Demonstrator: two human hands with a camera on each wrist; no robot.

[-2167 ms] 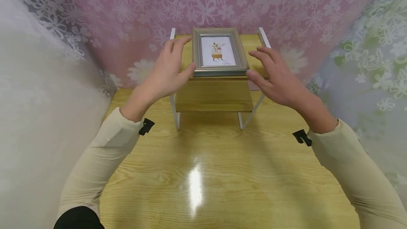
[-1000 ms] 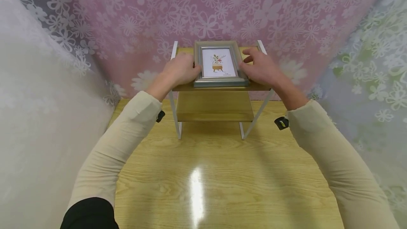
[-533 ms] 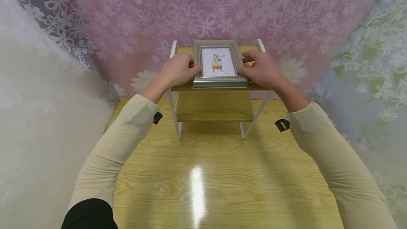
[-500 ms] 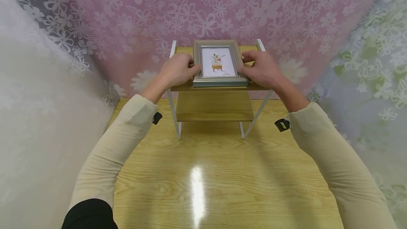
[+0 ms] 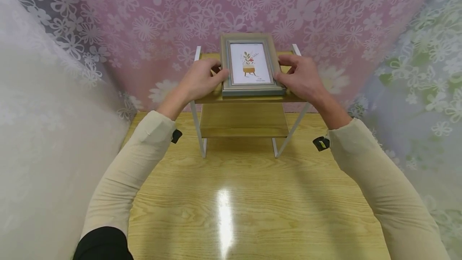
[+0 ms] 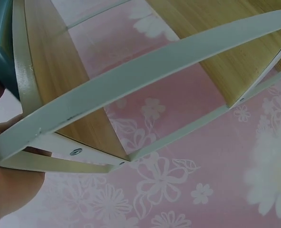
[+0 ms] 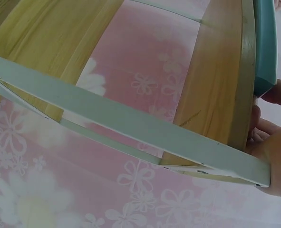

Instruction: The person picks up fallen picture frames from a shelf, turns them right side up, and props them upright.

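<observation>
A picture frame with a silver-grey border, holding a print of a plant in a legged pot, is tilted with its far edge raised above the wooden top of a small side table. My left hand pinches its left side, thumb on the front face. On the opposite side my right hand grips the border the same way. Most fingers of both hands are hidden behind the frame. In the left wrist view the frame's edge shows at the upper left; the right wrist view catches its teal-looking edge.
White metal legs carry the table and its lower wooden shelf. Behind hangs a pink flowered curtain. Pale sheets hang at the left and right. The floor is shiny wood-look.
Both hands came in from hovering beside the frame and took hold of its sides. The frame's far edge has since risen, tilting it up toward me.
</observation>
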